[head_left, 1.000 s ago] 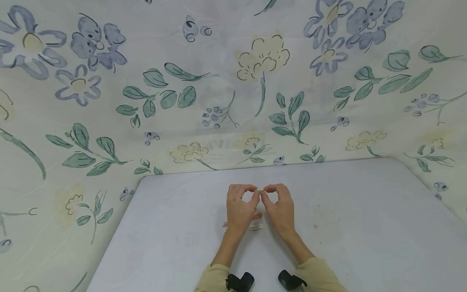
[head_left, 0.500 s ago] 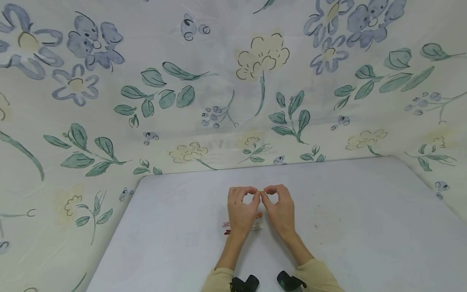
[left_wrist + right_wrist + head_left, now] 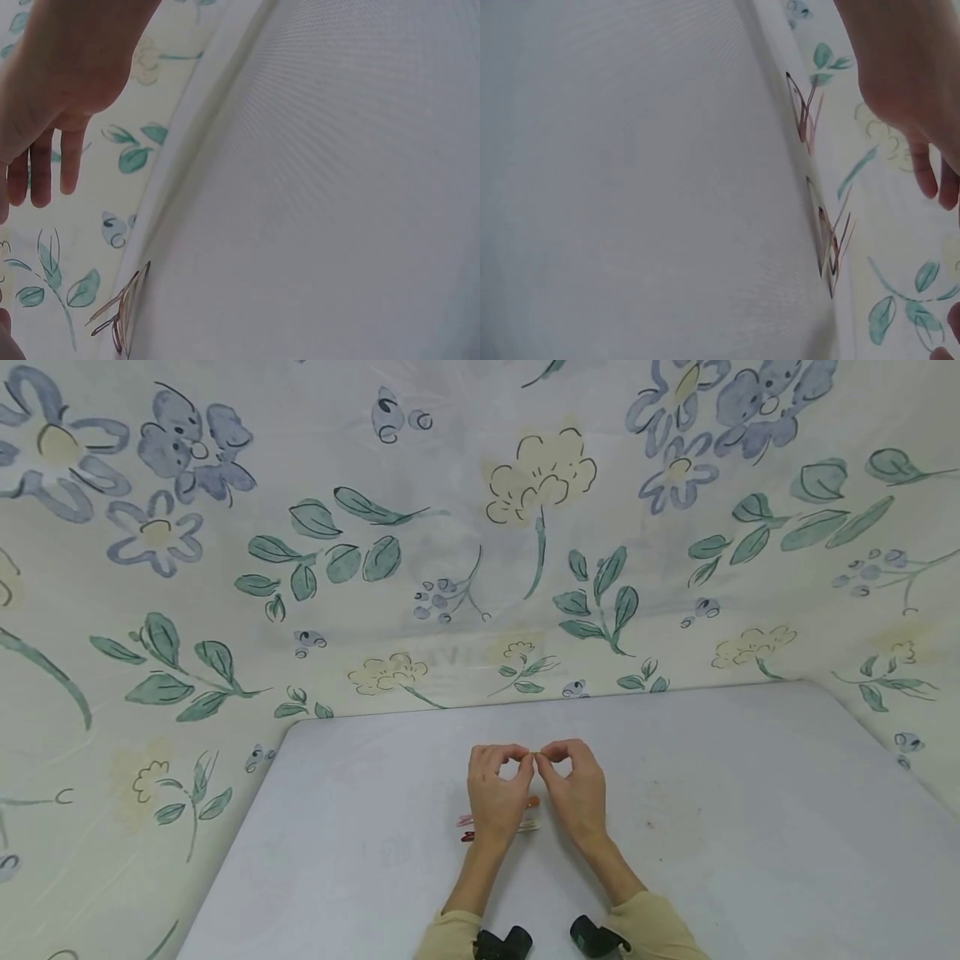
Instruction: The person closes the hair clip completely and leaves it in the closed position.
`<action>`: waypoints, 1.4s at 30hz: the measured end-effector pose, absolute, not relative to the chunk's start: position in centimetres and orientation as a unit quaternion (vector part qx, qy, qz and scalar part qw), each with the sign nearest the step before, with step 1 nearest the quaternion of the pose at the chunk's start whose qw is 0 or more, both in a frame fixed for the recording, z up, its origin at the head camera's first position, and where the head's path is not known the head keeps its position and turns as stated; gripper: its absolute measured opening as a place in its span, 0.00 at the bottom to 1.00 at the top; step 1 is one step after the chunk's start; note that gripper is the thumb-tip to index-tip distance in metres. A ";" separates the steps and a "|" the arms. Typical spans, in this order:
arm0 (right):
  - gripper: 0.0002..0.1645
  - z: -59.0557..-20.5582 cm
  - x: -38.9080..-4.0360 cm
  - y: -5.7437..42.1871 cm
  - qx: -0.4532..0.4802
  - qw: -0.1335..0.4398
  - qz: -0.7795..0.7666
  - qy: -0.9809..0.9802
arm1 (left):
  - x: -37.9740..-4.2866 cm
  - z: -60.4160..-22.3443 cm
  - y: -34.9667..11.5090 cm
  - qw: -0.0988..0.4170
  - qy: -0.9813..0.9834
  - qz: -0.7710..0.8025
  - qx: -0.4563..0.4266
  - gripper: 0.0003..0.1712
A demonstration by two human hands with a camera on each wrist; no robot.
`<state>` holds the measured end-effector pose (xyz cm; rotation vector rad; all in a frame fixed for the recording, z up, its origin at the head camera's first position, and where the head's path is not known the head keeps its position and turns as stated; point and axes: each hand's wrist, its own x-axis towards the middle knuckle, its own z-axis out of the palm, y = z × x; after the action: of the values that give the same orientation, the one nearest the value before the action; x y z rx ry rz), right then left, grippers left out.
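Both hands meet above the middle of the table. Between their fingertips is a small, thin yellowish hair clip point(image 3: 535, 752), mostly covered by the fingers. My left hand point(image 3: 497, 793) pinches its left end with thumb and index finger; my right hand point(image 3: 576, 789) pinches the right end. Under and beside the left hand lie more clips: a pink clip point(image 3: 465, 820), a red clip point(image 3: 468, 837), an orange clip point(image 3: 533, 802) and pale clips point(image 3: 529, 826). The left forearm hides part of this group. In both wrist views the pinching fingertips are out of sight.
The white table point(image 3: 337, 827) has rounded far corners. Behind it hangs a floral-patterned cloth point(image 3: 450, 527). Small specks point(image 3: 649, 824) lie on the table right of the hands. A black wrist camera point(image 3: 504, 943) sits at each sleeve cuff.
The left hand and forearm have shifted very slightly right and down, uncovering the red clip. Less of the yellowish clip shows between the fingertips now. Both hands keep their pinch.
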<state>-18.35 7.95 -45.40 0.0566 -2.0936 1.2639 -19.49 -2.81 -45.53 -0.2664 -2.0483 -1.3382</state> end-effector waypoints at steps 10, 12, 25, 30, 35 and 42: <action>0.06 -44.9 -18.4 8.3 0.021 0.290 0.495 -0.819 | -19.5 -45.8 -3.4 0.323 -0.781 -0.520 -0.121 0.05; 0.05 -44.8 -18.4 8.4 0.023 0.278 0.497 -0.821 | -19.6 -45.7 -3.6 0.324 -0.784 -0.515 -0.125 0.05; 0.03 -44.5 -18.8 8.9 0.073 0.201 0.564 -0.798 | -20.0 -45.5 -5.3 0.289 -0.821 -0.466 -0.158 0.04; 0.03 -44.4 -18.9 9.2 0.069 0.150 0.590 -0.790 | -20.1 -45.2 -6.2 0.284 -0.828 -0.448 -0.184 0.03; 0.04 -44.0 -18.9 9.2 0.065 0.110 0.600 -0.789 | -20.1 -44.7 -6.9 0.278 -0.835 -0.430 -0.201 0.04; 0.03 -43.8 -19.0 9.4 0.087 0.075 0.597 -0.794 | -20.1 -44.3 -8.1 0.284 -0.843 -0.390 -0.237 0.06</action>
<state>-18.95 9.35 -43.83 0.2616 -2.3813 1.7923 -20.11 -8.10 -44.32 -0.6333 -2.2564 -1.0422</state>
